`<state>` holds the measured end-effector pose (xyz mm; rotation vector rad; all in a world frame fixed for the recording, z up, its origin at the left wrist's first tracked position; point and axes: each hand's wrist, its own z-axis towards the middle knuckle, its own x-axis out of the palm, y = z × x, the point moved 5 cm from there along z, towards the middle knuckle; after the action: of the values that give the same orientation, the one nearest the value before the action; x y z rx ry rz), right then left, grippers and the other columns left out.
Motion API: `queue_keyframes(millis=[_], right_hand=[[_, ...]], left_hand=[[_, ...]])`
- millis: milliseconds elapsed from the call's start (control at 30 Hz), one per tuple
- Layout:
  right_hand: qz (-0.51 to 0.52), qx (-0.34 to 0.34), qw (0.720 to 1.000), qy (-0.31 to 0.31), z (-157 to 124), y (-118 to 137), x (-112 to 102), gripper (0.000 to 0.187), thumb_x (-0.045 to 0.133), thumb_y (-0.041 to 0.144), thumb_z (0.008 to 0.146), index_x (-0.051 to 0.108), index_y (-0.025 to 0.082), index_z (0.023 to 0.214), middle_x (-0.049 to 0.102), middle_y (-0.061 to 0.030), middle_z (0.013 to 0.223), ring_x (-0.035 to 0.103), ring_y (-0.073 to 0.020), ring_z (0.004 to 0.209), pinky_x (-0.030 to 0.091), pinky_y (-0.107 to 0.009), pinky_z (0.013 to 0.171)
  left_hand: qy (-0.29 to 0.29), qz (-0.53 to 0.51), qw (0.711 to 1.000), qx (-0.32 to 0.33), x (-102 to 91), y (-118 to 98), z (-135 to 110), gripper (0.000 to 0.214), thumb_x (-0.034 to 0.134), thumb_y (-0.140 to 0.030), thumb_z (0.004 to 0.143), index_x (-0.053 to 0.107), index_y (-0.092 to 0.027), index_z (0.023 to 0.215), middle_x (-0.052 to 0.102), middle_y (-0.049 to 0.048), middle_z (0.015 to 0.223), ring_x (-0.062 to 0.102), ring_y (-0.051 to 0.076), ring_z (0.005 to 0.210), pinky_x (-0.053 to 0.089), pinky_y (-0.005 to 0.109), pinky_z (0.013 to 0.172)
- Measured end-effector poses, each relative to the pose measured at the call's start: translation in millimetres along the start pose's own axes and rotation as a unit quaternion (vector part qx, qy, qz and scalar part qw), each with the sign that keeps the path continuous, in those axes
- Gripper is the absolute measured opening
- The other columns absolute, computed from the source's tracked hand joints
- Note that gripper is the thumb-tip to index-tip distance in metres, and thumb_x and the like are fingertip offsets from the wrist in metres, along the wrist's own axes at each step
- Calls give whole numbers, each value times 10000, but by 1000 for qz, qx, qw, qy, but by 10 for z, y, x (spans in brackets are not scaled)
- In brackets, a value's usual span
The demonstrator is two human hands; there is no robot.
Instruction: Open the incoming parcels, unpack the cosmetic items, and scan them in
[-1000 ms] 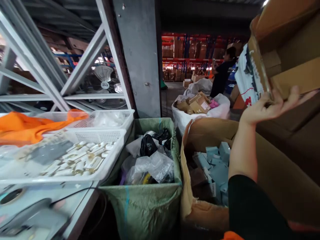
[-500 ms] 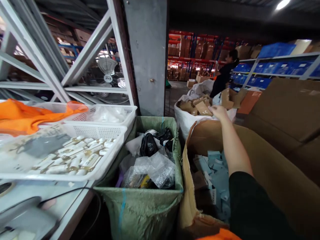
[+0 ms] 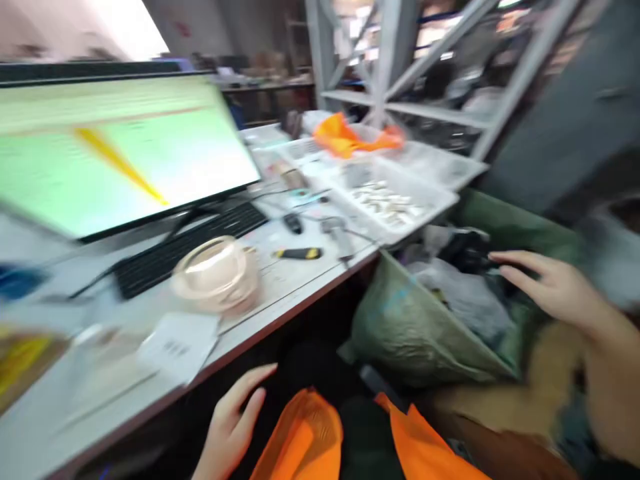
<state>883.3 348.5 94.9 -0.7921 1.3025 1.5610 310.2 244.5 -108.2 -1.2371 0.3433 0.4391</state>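
Observation:
My left hand (image 3: 233,423) is low in the view, just off the front edge of the table (image 3: 280,293). Its thumb and forefinger stand apart, with nothing between them. At the right, my right hand (image 3: 555,287) hovers over the green sack (image 3: 415,333), fingers stretched out and holding nothing. Black and clear plastic wrapping (image 3: 465,293) fills the sack. Nearest to my left hand on the table lies a white packet (image 3: 180,343), and beyond it stands a thick, pale roll of tape (image 3: 220,277). Motion blurs much of the view.
A monitor (image 3: 125,147) and keyboard (image 3: 185,247) occupy the table's left side. A black-and-yellow cutter (image 3: 299,253), a mouse (image 3: 293,223) and a grey scanner (image 3: 337,233) lie farther along. White trays (image 3: 435,200) hold small white pieces. Cardboard (image 3: 550,360) borders the sack.
My view has swung left from the sacks and carton to the table and monitor. My right arm has drawn back from the far white sack, and my left hand has come into view.

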Motion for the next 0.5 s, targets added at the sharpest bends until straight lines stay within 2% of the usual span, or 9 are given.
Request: queue_keyframes(millis=[33, 67, 167, 233, 300, 367, 433, 500], right_hand=[[16, -55, 997, 59, 83, 201, 291, 457, 600, 589, 938, 781, 282, 1225, 739, -129, 1335, 689, -375, 1228, 633, -467, 856], [29, -115, 986, 120, 149, 435, 591, 452, 607, 596, 935, 782, 304, 1233, 743, -120, 1331, 703, -371, 1210, 639, -467, 876], [41, -254, 928, 268, 233, 1256, 1440, 437, 593, 576, 958, 795, 299, 1229, 768, -109, 1282, 737, -351, 1163, 615, -484, 1012], [27, -318, 886, 336, 220, 1838, 1916, 440, 573, 557, 966, 808, 271, 1204, 782, -107, 1254, 747, -347, 1149, 605, -502, 1035], [12, -366, 847, 386, 174, 2388, 2292, 432, 566, 542, 967, 816, 259, 1177, 793, -104, 1223, 758, -341, 1116, 615, -507, 1008], [19, -406, 816, 412, 102, 2871, 2551, 394, 582, 517, 968, 822, 264, 1151, 808, -95, 1166, 773, -317, 1056, 627, -475, 972], [53, -443, 794, 413, 10, 3254, 2703, 347, 608, 477, 970, 818, 269, 1152, 818, -82, 1115, 776, -285, 1025, 623, -422, 965], [85, -471, 783, 398, -64, 3478, 2787, 327, 613, 446, 976, 807, 269, 1170, 817, -77, 1112, 770, -267, 1042, 609, -393, 980]], left_hand=[[-26, 2, 1000, -13, -190, 53, -144, 375, 554, -516, 1018, 799, -252, 1120, 808, 74, 1133, 766, 240, 1068, 644, 361, 941], [-65, 7, 998, -24, -387, 105, -255, 359, 556, -480, 1021, 800, -239, 1128, 808, 82, 1144, 764, 242, 1082, 636, 366, 965], [-196, 47, 977, -75, -919, 300, -438, 354, 546, -435, 1029, 790, -202, 1134, 800, 105, 1156, 754, 247, 1103, 609, 396, 1013], [-249, 104, 957, -103, -1128, 442, -431, 364, 555, -444, 1019, 777, -187, 1151, 783, 123, 1193, 731, 266, 1155, 576, 442, 1071], [-234, 182, 948, -119, -1168, 584, -297, 396, 626, -460, 971, 754, -178, 1218, 735, 154, 1316, 648, 323, 1318, 493, 519, 1173], [-156, 256, 944, -140, -1077, 743, -94, 566, 743, -470, 888, 684, -174, 1367, 610, 186, 1513, 472, 400, 1501, 381, 614, 1244], [-77, 299, 936, -166, -961, 902, 63, 712, 798, -440, 851, 600, -162, 1476, 492, 214, 1619, 374, 439, 1561, 339, 669, 1249], [-35, 308, 937, -164, -888, 1012, 119, 644, 760, -386, 891, 604, -144, 1468, 479, 227, 1624, 401, 423, 1551, 373, 639, 1241]])
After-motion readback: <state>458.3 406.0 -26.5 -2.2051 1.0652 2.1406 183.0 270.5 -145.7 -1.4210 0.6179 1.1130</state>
